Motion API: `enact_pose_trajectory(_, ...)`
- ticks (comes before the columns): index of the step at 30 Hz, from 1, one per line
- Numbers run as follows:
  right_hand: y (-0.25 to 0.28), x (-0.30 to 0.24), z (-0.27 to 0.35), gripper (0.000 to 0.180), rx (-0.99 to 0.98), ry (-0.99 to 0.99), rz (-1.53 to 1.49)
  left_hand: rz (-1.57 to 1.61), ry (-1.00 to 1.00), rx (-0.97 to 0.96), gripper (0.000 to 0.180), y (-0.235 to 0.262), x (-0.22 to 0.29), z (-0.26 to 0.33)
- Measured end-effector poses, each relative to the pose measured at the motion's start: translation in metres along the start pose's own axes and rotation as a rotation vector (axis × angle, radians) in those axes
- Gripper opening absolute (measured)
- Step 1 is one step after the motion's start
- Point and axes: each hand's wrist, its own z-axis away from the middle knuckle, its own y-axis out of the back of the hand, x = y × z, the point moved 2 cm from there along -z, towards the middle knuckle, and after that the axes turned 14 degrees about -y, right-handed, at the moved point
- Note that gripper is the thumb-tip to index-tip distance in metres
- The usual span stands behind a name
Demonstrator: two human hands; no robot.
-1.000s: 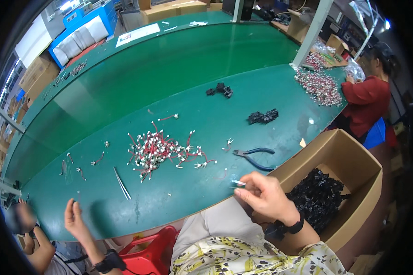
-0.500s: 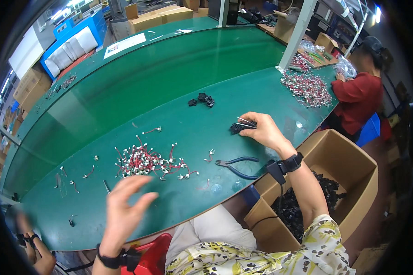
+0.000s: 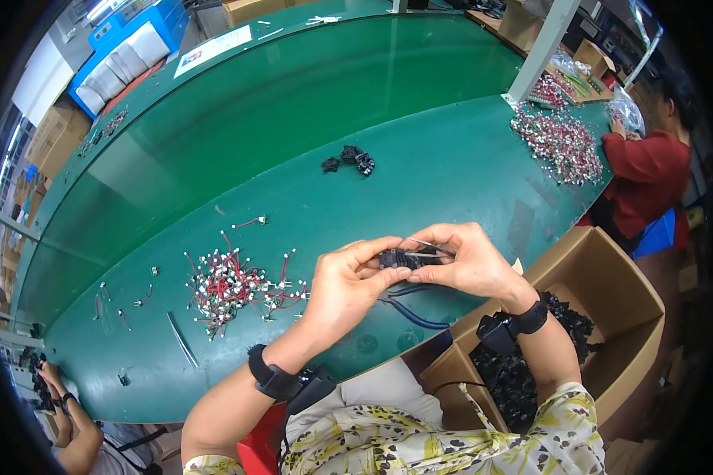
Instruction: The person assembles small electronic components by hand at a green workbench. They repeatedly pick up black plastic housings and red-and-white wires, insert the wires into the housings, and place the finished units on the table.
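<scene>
Over the table's near middle, my two hands meet at a black plastic part (image 3: 398, 260) with a ridged, blocky shape. My left hand (image 3: 337, 293) pinches its left end between thumb and fingers. At the other end my right hand (image 3: 479, 265) is closed on the part with thumb and fingers, and thin metal tweezers (image 3: 434, 248) also lie in its grip, pointing left. Diagonal cutters (image 3: 416, 317) with blue handles rest just below, their jaws partly hidden by my hands. To the left is a pile of red wires with white connectors (image 3: 226, 289).
Another slim metal tool (image 3: 182, 339) lies left of the wire pile. Black parts (image 3: 355, 160) sit farther back on the green table (image 3: 444, 190). A cardboard box (image 3: 622, 317) of black pieces stands at my right. Co-workers sit at right (image 3: 650, 170) and lower left (image 3: 75, 431).
My left hand has moved right from beside the wire pile and taken hold of the black part. My right hand has brought the part and tweezers nearer to me. The view has shifted slightly.
</scene>
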Motion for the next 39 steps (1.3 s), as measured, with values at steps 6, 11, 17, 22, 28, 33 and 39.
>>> enact_pose_trajectory(6,0.005,0.000,-0.005,0.034,0.104,0.049,0.122,-0.147,-0.078,0.031,0.032,0.011,0.007,0.003)
enact_pose_trajectory(11,-0.009,-0.017,0.008,0.045,0.487,0.428,0.403,-0.532,-0.267,-0.002,0.032,0.022,0.036,0.027)
enact_pose_trajectory(17,-0.072,-0.002,0.037,0.036,-0.026,-0.018,-0.303,-0.583,-0.400,0.016,0.035,0.022,0.058,0.071)
enact_pose_trajectory(22,-0.116,0.014,0.052,0.030,-0.174,-0.049,-0.502,-0.566,-0.387,0.039,0.038,0.023,0.053,0.111)
enact_pose_trajectory(28,-0.156,0.031,0.065,0.018,-0.387,-0.303,-0.844,-0.043,-0.288,0.227,0.043,0.034,0.029,0.154)
enact_pose_trajectory(33,-0.195,0.041,0.073,0.013,-0.591,-0.447,-1.232,0.115,-0.373,0.162,0.042,0.044,0.021,0.175)
enact_pose_trajectory(39,-0.178,0.007,0.078,0.020,-0.119,-0.208,-0.407,0.447,-0.208,0.376,0.033,0.059,0.012,0.198)
